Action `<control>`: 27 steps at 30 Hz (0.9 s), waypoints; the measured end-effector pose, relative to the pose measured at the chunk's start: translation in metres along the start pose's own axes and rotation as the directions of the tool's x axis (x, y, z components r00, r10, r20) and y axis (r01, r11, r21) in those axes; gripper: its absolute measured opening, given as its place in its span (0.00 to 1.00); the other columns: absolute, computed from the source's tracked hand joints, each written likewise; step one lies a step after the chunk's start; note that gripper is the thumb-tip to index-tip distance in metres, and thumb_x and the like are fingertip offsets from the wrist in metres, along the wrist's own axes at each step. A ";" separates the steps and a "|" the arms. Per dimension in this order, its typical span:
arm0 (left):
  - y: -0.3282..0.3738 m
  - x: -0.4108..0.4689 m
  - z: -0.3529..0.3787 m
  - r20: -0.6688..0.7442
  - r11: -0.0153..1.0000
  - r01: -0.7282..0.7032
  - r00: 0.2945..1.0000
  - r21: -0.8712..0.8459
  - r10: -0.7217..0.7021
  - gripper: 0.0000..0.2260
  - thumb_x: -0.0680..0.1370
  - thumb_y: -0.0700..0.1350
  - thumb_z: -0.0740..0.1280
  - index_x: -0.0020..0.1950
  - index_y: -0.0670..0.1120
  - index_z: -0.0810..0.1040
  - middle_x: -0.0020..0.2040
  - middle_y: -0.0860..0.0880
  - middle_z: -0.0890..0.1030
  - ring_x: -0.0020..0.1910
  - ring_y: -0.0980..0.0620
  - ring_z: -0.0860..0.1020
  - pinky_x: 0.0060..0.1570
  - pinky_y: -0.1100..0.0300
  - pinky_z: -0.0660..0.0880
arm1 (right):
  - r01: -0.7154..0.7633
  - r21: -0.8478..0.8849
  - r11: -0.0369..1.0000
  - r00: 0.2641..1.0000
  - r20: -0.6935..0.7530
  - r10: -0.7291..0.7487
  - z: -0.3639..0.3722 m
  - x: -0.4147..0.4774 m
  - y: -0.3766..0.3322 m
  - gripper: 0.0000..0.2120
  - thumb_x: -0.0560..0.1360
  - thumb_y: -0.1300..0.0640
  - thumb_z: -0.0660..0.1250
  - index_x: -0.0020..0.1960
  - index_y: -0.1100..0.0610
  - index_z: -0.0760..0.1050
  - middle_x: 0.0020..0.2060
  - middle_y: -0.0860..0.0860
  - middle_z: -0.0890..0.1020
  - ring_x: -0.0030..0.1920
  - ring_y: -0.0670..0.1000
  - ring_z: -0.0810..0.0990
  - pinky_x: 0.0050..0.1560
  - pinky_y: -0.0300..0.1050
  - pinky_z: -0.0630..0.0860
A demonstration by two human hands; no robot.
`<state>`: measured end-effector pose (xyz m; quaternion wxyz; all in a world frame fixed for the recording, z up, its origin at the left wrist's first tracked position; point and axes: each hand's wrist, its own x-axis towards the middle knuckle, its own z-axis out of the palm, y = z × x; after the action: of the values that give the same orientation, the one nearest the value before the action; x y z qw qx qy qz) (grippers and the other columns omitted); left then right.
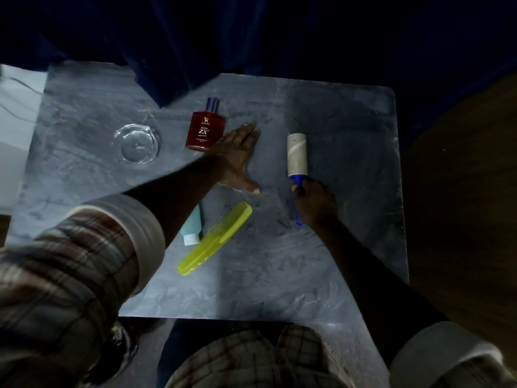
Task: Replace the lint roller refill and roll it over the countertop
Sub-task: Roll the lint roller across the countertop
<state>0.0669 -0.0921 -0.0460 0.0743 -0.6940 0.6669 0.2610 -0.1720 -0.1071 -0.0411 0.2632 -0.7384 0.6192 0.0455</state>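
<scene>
The lint roller (297,155) lies with its pale roll flat on the grey worktop (279,275), towards the far right side, its blue handle pointing back at you. A roll is already seated on the handle, so you look to be in the second part of the job, running it over the surface; whether this roll is the fresh refill you cannot tell from here, as it looks dull and cardboard-coloured in the dim light, and no spare roll is in sight. Your right hand (316,203) is curled tight around the blue handle just behind the roll, the thumb near the neck. Your left hand (237,158) is well apart from the roller, spread flat with the palm pressed on the worktop and gripping nothing. Just beside its fingers stands a red perfume bottle (205,127); nearer you lie a yellow comb (215,238) and a small teal bottle (191,228), with a glass dish (137,144) off to the left. Most of the surface is left to cover.
</scene>
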 end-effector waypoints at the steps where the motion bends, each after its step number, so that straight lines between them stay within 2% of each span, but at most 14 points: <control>1: 0.000 0.000 0.000 -0.008 1.000 -0.008 1.000 -0.004 0.008 0.70 0.61 0.79 0.73 0.86 0.48 0.37 0.87 0.46 0.37 0.86 0.44 0.41 0.85 0.45 0.46 | 0.021 -0.026 0.999 1.000 0.005 -0.021 0.003 -0.001 -0.005 0.18 0.82 0.49 0.58 0.61 0.59 0.77 0.60 0.61 0.81 0.61 0.61 0.79 0.61 0.51 0.72; 13: 0.002 0.001 -0.001 -0.008 1.000 -0.009 1.000 0.022 0.010 0.69 0.62 0.78 0.74 0.86 0.47 0.37 0.87 0.44 0.38 0.86 0.43 0.41 0.85 0.44 0.47 | 0.075 0.019 0.997 0.996 0.054 -0.076 0.017 -0.009 -0.036 0.17 0.81 0.48 0.60 0.60 0.58 0.78 0.59 0.60 0.82 0.60 0.61 0.80 0.59 0.50 0.75; 20: 0.001 0.001 -0.003 -0.006 1.000 -0.003 1.000 0.012 0.003 0.70 0.61 0.78 0.74 0.86 0.47 0.38 0.87 0.45 0.38 0.86 0.43 0.42 0.81 0.50 0.43 | 0.053 0.028 0.998 0.998 0.029 -0.054 0.013 0.000 -0.022 0.16 0.80 0.49 0.61 0.58 0.60 0.79 0.59 0.61 0.82 0.61 0.62 0.80 0.61 0.51 0.74; 27: -0.002 0.002 0.000 0.007 1.000 0.000 1.000 -0.001 0.000 0.70 0.61 0.79 0.74 0.86 0.48 0.36 0.86 0.46 0.36 0.86 0.44 0.41 0.82 0.50 0.41 | -0.018 -0.005 1.000 0.999 -0.027 0.017 -0.003 0.008 0.011 0.18 0.81 0.50 0.60 0.58 0.63 0.79 0.59 0.62 0.81 0.61 0.63 0.79 0.60 0.53 0.74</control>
<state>0.0692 -0.0939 -0.0477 0.0764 -0.6930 0.6666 0.2636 -0.1808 -0.1171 -0.0451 0.2522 -0.7342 0.6291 0.0394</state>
